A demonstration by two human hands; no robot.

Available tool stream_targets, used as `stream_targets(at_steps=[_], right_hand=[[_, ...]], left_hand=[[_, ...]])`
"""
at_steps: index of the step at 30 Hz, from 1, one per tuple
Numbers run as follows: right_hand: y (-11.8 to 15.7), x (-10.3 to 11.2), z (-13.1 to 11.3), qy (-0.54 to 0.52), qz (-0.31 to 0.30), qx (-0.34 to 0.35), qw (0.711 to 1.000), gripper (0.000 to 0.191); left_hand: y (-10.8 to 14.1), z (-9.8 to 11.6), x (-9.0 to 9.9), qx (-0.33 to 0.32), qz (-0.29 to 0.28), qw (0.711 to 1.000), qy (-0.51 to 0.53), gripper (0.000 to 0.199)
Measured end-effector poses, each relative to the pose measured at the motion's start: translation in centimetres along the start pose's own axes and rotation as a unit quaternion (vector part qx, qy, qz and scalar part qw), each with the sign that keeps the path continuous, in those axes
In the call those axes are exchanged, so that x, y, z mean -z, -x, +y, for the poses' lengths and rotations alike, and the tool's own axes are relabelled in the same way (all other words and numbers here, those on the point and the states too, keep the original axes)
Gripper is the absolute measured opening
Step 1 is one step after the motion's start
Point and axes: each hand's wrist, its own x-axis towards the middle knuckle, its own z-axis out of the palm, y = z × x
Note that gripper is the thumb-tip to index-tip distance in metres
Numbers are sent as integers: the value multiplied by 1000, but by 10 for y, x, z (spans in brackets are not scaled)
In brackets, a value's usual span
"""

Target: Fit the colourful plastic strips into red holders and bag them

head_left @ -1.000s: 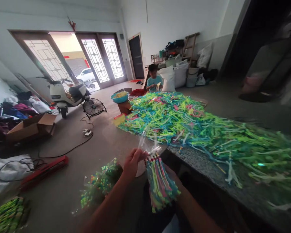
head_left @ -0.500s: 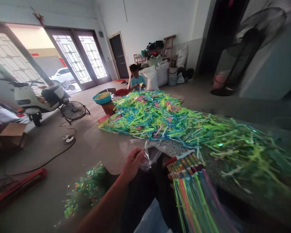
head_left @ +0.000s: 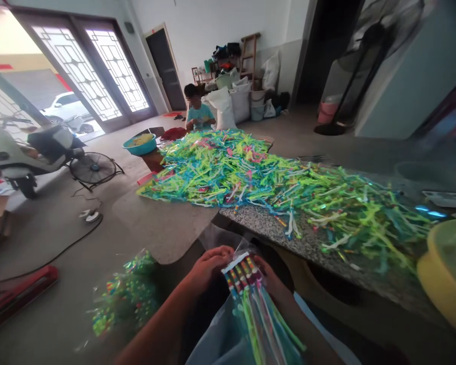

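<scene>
My left hand [head_left: 210, 266] has its fingers closed on a clear plastic bag [head_left: 223, 237] above my lap. Against those fingers rests the white top strip of a bundle of striped sticks with ribbon tails [head_left: 255, 309]. My right hand [head_left: 270, 278] is wrapped round the right side of this bundle; the sticks hide part of its fingers. Green, pink and white ribbons hang down towards me. How far the strip sits inside the bag's mouth I cannot make out. Just beyond, a large heap of similar ribboned sticks [head_left: 228, 167] covers the stone tabletop [head_left: 247, 219].
A yellow tub [head_left: 450, 274] stands at the table's right edge. On the floor to my left lies a filled clear bag [head_left: 127, 296]. A blue basin [head_left: 140, 146], a floor fan [head_left: 95, 168] and a scooter [head_left: 34, 152] are farther left. A person [head_left: 198, 114] sits behind the heap.
My right hand has brought the ribboned bundle leftwards to the plastic bag in my left hand. Both hands are now close together. The view has turned right, bringing the yellow tub in.
</scene>
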Motion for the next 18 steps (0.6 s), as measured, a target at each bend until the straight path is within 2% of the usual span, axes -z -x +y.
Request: stream_targets(at_steps=[2, 6, 10, 13, 15, 18], right_hand=[[13, -6, 6, 12, -9, 19, 1000, 103], [30, -20, 4, 93, -12, 14, 996, 79], [31, -27, 1, 193, 77, 28, 978, 56], [27, -28, -2, 215, 131, 60, 966, 62], [23, -28, -6, 227, 140, 76, 961, 68], [14, -26, -14, 294, 109, 98, 944, 51]], left_hand=[[4, -4, 5, 5, 8, 1000, -3, 18], [14, -12, 17, 27, 30, 999, -31, 19], [22, -16, 23, 9, 21, 999, -46, 33], [24, -17, 23, -20, 28, 996, -82, 40], [24, -17, 23, -38, 31, 991, -123, 39], [25, -18, 21, -60, 37, 974, -214, 32]])
